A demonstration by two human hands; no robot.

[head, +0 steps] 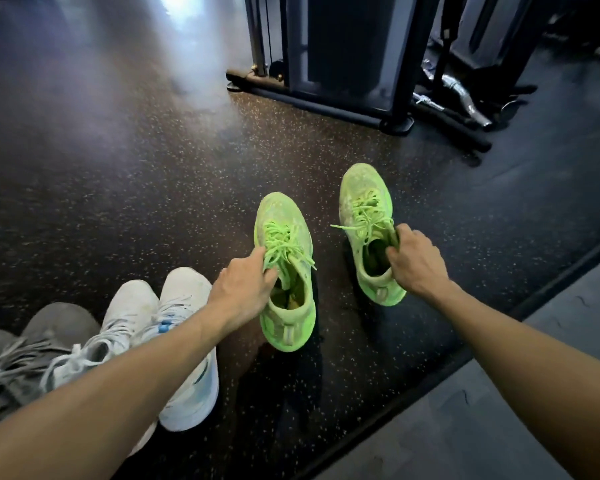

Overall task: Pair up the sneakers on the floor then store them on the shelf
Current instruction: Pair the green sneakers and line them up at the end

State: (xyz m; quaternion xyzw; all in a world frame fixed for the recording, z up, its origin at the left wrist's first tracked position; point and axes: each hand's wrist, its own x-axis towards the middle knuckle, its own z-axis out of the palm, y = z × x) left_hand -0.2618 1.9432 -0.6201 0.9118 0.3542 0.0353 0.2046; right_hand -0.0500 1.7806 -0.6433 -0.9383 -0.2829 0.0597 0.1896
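Note:
Two neon green sneakers point away from me over the dark speckled floor. My left hand (241,289) grips the left green sneaker (284,306) at its tongue and collar, fingers inside the opening. My right hand (414,261) grips the right green sneaker (364,202) the same way at its collar. The two green sneakers are a hand's width apart. To the left, a pair of white sneakers (187,296) stands side by side, partly hidden by my left forearm. A grey sneaker (59,323) lies further left. No shelf is in view.
A black gym machine frame (343,81) stands at the back centre, with metal bar attachments (465,95) on the floor beside it at the right. A lighter grey mat (499,410) covers the floor at the lower right, edged by a dark strip.

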